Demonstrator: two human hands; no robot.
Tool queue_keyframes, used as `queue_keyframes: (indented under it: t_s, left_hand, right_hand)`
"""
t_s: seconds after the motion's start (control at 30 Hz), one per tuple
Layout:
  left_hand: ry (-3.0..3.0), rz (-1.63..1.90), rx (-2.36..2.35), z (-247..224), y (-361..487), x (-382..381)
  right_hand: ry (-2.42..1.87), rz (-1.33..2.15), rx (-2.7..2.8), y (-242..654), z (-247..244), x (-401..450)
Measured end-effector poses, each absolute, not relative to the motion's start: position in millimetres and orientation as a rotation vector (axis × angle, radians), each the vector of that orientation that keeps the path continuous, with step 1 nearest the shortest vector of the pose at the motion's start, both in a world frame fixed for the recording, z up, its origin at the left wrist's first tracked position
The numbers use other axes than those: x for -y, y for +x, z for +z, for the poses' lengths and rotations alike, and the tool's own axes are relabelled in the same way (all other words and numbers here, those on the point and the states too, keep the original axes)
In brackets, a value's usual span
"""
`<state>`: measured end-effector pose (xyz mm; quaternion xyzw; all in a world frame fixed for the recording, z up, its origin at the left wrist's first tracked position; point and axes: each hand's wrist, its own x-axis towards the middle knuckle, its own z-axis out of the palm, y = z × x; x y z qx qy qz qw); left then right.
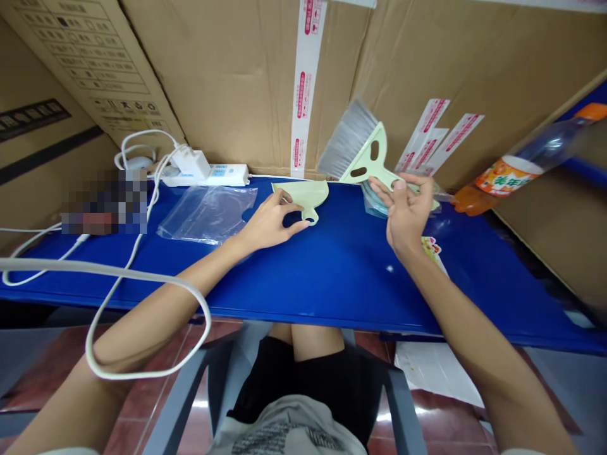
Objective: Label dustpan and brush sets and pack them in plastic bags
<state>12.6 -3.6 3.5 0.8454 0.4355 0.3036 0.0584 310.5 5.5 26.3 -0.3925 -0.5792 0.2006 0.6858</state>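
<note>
A light green hand brush (368, 148) with grey bristles is gripped by its handle in my right hand (408, 212). It is raised above the table, bristles pointing up and to the left. On the blue table lies a matching light green dustpan (313, 191), its ring handle toward me. My left hand (270, 221) rests at the dustpan's left side with thumb and fingers apart, the thumb reaching to the ring handle and the fingertips at the pan. A clear plastic bag (206, 215) lies flat to the left of that hand.
A white power strip (227, 174) with plugs stands at the back left. A white cable (147, 278) loops over my left forearm. At the right, an orange drink bottle (512, 177) leans by the cardboard wall (237, 82). Bluish plastic packaging (374, 202) lies behind my right hand.
</note>
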Motion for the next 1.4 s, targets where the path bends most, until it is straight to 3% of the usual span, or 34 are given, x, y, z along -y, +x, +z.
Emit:
queue_keyframes:
  t_s: [0.47,0.63,1.0,1.4]
  left_hand:
    - [2.570,0.811,-1.213,-3,7,-7]
    - [2.492,0.934,-1.168,7,7,-6]
    - [2.500,1.191,-1.099,26,-6,-5]
    - [2.464,1.064,-0.984,31,-31,-18]
  right_hand:
    - [-1.150,0.395,1.573,319,34,9]
    - [-1.245,0.353,1.606,333,43,8]
    - [-1.460,0.706,1.550,358,57,-4]
    - [-1.700,0.791,1.608,355,59,3]
